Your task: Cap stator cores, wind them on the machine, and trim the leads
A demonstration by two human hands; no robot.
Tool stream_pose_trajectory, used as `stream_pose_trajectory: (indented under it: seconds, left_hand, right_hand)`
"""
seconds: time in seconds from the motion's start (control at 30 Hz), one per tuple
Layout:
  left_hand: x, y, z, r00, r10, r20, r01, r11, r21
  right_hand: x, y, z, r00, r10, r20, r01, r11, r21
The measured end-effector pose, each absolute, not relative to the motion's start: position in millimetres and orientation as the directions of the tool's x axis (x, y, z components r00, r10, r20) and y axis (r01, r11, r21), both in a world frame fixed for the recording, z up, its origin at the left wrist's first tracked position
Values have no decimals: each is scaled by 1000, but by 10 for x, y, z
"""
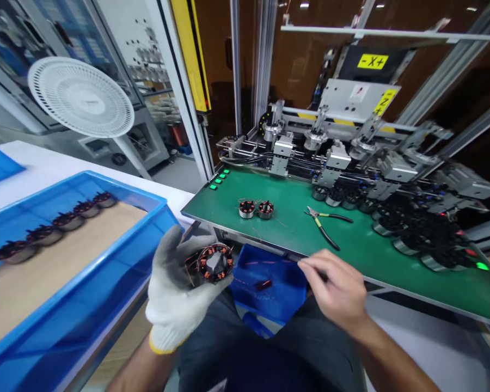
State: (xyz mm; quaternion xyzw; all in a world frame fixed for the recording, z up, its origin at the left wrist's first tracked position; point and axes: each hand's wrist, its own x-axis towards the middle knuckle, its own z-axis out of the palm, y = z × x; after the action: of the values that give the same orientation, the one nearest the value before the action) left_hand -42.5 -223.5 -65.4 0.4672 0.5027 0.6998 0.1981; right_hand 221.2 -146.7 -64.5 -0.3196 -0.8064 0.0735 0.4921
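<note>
My left hand (179, 294), in a white and grey work glove, grips a wound motor stator (202, 263) with its ring face turned up. Loose copper wires stick out from the stator's left side. Bare, my right hand (335, 287) is held near the front edge of the green table, thumb and fingertips pinched together. Whether a thin wire is between them I cannot make out. Below and between both hands sits a blue bin (286, 299) with bits of copper wire inside. Two more stators (246, 209) stand side by side on the green table (286, 190), wire ends around them.
Cutting pliers (329, 223) lie spread on the green table. Several dark-topped stators (408, 242) crowd its right side, before a winding machine (335, 147). At left, a blue tray (155, 209) holds a row of stators on cardboard. A white fan (81, 97) stands behind it.
</note>
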Motion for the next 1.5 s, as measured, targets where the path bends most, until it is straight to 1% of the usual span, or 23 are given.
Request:
stream_pose_trajectory:
  seconds: [0.03,0.07,0.1,0.17,0.23,0.27,0.3,0.4,0.47,0.53,0.63,0.73,0.8,0.83,0.87,0.93,0.97,1.0,1.07,1.2,1.37,1.5]
  left_hand:
    - [-420,-2233,-649,-502,742,444,189,-407,894]
    - [-418,-2234,-649,-512,739,437,188,-400,897]
    - [-418,-2236,-652,-523,734,434,188,-397,898]
    - [-424,-2238,-659,-540,719,438,197,-398,896]
    - [-431,-2236,-664,-542,709,451,212,-404,890]
    - [-434,-2234,-667,-540,707,457,220,-405,887]
    - [-437,-2232,-670,-538,707,459,226,-403,887]
    - [-449,-2232,-679,-549,698,460,236,-398,886]
    - [-458,-2236,-680,-559,688,463,236,-404,884]
    - [-464,-2239,-676,-559,679,476,239,-418,877]
    - [-465,-2234,-669,-558,671,489,241,-432,869]
    - [-456,-2217,-674,-554,671,492,226,-448,865]
    - [-451,-2205,-684,-545,672,501,226,-457,860]
    - [-451,-2199,-688,-539,674,505,233,-457,858]
    - [-452,-2195,-692,-533,673,513,247,-457,855]
    - [-457,-2188,-696,-521,673,524,275,-449,850]
    - [-459,-2185,-696,-516,674,528,284,-447,848]
    - [-460,-2183,-695,-514,675,529,292,-442,848]
    - [-458,-2184,-692,-511,675,532,307,-434,847]
    - [-447,-2204,-699,-493,679,544,329,-434,839]
    - [-427,-2224,-710,-473,686,553,278,-480,832]
    - [-406,-2224,-702,-474,709,523,253,-459,852]
  right_hand:
    - [2264,-1272,-727,-336,628,702,465,759,-456]
    - [2333,-1060,-817,-344,676,651,525,714,-464]
    - [2418,-847,-913,-334,726,601,617,650,-443]
    - [2619,-470,-1108,-318,842,435,809,481,-339]
    - [2808,-225,-1277,-308,917,254,903,366,-224]
    - [2883,-158,-1342,-310,931,196,919,346,-190]
    - [2941,-124,-1390,-318,933,167,922,346,-177]
    - [3035,-129,-1432,-363,916,173,899,393,-193]
    - [3066,-140,-1392,-382,905,185,879,418,-229]
    - [3090,-131,-1321,-385,902,196,854,429,-295]
    - [3089,-186,-1189,-360,912,196,797,410,-443]
    - [2960,-550,-1068,-371,916,153,692,383,-612]
    - [2793,-1006,-1019,-439,894,95,519,338,-785]
    - [2695,-1271,-1007,-486,872,55,301,226,-926]
    - [2593,-1539,-1001,-548,837,5,107,76,-991]
    - [2399,-2012,-1006,-665,745,-51,-95,-152,-984]
    - [2315,-2189,-1014,-718,694,-57,-150,-233,-961]
    - [2244,-2318,-1024,-755,653,-57,-179,-289,-940]
    - [2150,-2440,-1042,-796,603,-54,-201,-347,-916]
    - [2122,-2388,-1041,-799,598,-60,-184,-339,-923]
    - [2101,-2351,-1004,-796,606,-15,-214,-303,-929]
    - [2052,-2387,-1001,-761,640,-102,-156,-334,-930]
